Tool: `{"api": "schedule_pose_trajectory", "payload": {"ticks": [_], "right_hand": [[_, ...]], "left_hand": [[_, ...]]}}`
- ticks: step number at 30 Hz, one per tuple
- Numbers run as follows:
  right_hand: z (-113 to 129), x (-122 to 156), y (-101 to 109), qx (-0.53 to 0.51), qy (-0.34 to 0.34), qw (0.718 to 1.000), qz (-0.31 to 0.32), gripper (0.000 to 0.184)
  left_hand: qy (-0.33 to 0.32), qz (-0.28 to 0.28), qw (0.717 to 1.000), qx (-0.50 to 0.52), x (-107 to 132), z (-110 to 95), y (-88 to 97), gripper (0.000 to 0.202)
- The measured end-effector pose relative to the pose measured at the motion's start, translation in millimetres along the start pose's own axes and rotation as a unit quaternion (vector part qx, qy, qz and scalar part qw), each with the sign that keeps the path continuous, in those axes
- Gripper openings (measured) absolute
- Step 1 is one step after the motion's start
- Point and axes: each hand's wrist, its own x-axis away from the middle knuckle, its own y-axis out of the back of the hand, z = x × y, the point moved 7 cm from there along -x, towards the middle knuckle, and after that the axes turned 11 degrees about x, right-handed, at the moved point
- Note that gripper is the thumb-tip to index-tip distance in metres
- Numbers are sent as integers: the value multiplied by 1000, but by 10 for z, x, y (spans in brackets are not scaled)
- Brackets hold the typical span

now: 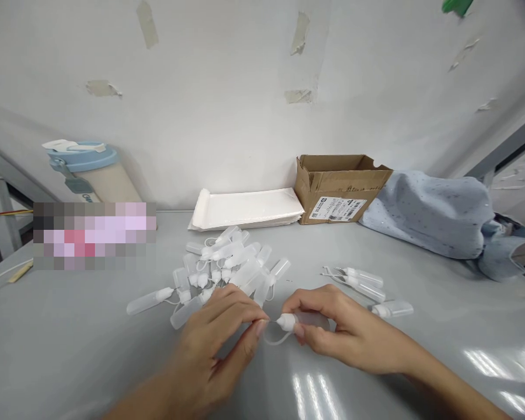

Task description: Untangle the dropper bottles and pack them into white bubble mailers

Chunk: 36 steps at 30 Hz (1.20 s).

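Note:
Held in my right hand point(343, 324) is a small translucent needle-tip bottle point(311, 319) with a white top, lying sideways and pointing left. Thumb and fingers close around it near the neck. A thin white strap point(276, 342) loops from the neck to the fingertips of my left hand point(223, 335), which pinch its end at the needle tip. Those fingers hide the strap's end and the tip. Just beyond my left hand lies a heap of similar bottles point(238, 259). Several more bottles point(367, 290) rest to the right, beyond my right hand.
Against the wall stand an open cardboard box point(339, 181) and a stack of white padded envelopes point(249, 209). Light blue cloth point(429, 213) lies at the right. A tumbler with a blue lid point(85, 160) and a blurred-out pink area are at the left on the grey table point(91, 356).

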Motion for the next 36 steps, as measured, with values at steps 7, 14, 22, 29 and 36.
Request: {"api": "schedule_pose_trajectory", "payload": {"ticks": [7, 14, 22, 29, 36], "right_hand": [[19, 8, -23, 24, 4, 1000, -13, 18], [69, 3, -30, 52, 17, 998, -25, 21], [109, -9, 2, 28, 54, 996, -67, 22], [31, 4, 63, 42, 59, 991, -112, 22], [-7, 25, 159, 59, 62, 983, -164, 20]], "left_hand": [[-14, -7, 1000, 1, 11, 16, -16, 16], [-17, 10, 1000, -15, 13, 64, -31, 18], [14, 13, 1000, -18, -6, 119, 62, 13], [14, -16, 999, -35, -14, 94, 116, 12], [34, -34, 998, -32, -4, 107, 177, 9]]}}
